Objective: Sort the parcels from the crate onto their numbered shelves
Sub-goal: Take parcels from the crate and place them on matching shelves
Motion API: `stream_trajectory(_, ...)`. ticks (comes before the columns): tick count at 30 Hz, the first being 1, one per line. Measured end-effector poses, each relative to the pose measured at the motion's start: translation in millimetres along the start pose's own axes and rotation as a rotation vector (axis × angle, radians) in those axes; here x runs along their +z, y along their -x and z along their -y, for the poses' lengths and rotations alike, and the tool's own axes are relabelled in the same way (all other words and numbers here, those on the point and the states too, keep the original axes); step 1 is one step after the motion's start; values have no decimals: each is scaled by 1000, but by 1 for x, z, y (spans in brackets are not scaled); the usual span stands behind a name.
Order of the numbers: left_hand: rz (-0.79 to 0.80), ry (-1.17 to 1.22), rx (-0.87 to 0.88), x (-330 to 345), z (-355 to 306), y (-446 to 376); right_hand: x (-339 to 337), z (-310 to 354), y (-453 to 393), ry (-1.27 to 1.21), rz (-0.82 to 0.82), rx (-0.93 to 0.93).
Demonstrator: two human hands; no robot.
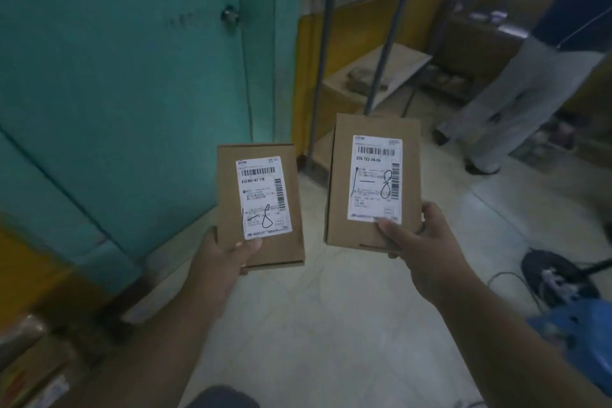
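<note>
Two small stiff cardboard parcels, judged light, are held up label-first over the floor, the left parcel (260,205) gripped at its lower edge by the left hand (222,262), the right parcel (374,182) likewise by the right hand (417,242).

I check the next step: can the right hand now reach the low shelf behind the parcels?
Probably not yet: the right hand grips a parcel, and the low shelf lies well beyond it, though nothing blocks the way.

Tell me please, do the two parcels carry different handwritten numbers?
No, the left parcel and the right parcel each show a handwritten 1-8 on the white label.
</note>
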State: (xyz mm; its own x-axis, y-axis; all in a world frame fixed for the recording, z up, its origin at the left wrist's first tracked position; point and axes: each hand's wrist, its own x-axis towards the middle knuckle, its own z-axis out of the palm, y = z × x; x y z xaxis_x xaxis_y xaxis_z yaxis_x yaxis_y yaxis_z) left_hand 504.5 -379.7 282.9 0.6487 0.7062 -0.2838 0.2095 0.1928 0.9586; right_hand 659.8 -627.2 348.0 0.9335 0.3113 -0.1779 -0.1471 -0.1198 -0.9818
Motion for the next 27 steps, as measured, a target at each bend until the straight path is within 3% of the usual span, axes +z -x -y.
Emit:
stream_trajectory(8, 87, -107, 4, 154, -13, -126, -84, 14, -128, -86, -107, -27)
stream_trajectory(15, 337, -120, -51, 345, -47, -223, -189, 43, -227, -125, -306, -15)
stream_trajectory(20, 481, -145, -123, 489, -51, -270, -280, 26, -295, -141, -434, 16)
stream_trajectory(27, 426, -169, -174, 644, -46, -321, -395, 25, -438, -61, -305, 96)
